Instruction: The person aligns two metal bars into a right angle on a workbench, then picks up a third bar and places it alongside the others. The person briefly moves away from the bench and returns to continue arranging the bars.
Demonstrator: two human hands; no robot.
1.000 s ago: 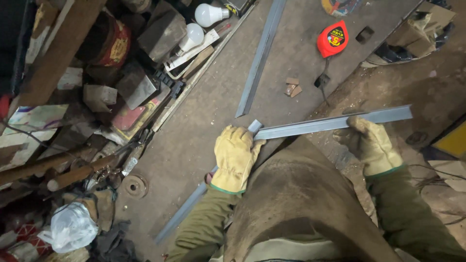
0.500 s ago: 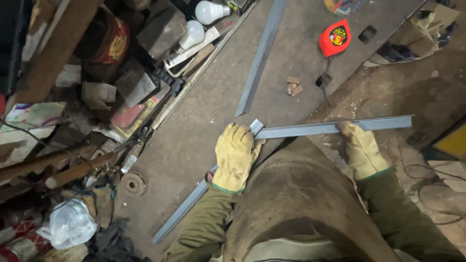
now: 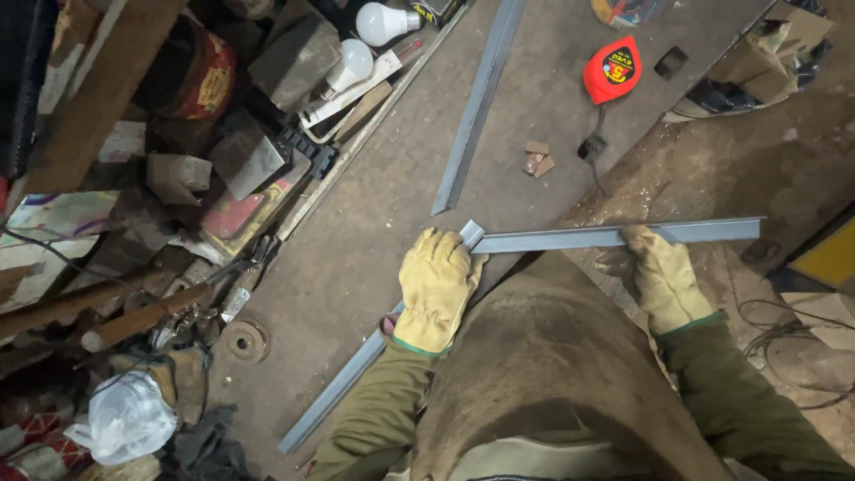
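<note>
Steel is the main material here: two grey angle bars meet in a corner on a dark metal plate that serves as a work surface. The left hand, in a yellow leather glove, lies flat on the first bar, which runs from the lower left up to the corner. Its fingers are together and press down on the bar close to the joint, probably so that the bar cannot slide on the plate. The right hand, also gloved, grips the second bar near its far part; the fingers are wrapped around it, with the thumb side on top. This bar goes from the corner out to the right, beyond the plate edge and over the dirty floor, so the hand has to carry its weight and keep it level. The two bar ends touch at the corner, just above the left fingertips.

A third angle bar lies loose higher on the plate, well apart from both hands. Near it are some small brown blocks and a red tape measure with its cord hanging over the edge. On the left side, beside the plate, there is a pile of scrap, two white light bulbs and a crumpled plastic bag.
</note>
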